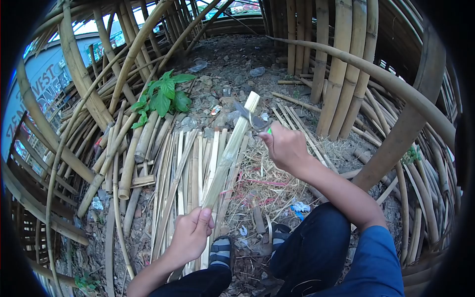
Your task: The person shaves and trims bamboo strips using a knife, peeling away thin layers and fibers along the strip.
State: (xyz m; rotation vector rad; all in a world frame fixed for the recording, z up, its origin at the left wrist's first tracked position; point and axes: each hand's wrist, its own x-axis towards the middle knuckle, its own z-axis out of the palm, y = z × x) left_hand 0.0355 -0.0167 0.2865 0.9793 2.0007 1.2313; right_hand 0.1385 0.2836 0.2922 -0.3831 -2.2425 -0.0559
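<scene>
Closed left hand (pixel 190 235) around lower end of bamboo strip (pixel 228 153); clamped green-handled knife (pixel 257 123) in right hand (pixel 289 148) and set blade against strip near upper end

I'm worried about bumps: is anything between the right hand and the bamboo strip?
Just the knife, held in the right hand and laid across the strip near its far end. Nothing visible is between the left hand and the strip.

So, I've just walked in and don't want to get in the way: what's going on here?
The left hand holds a bamboo strip by its near end, while the right hand has a knife at its far part. Beneath, narrower strips lie on the ground, with straw-like shavings to their right.
</scene>
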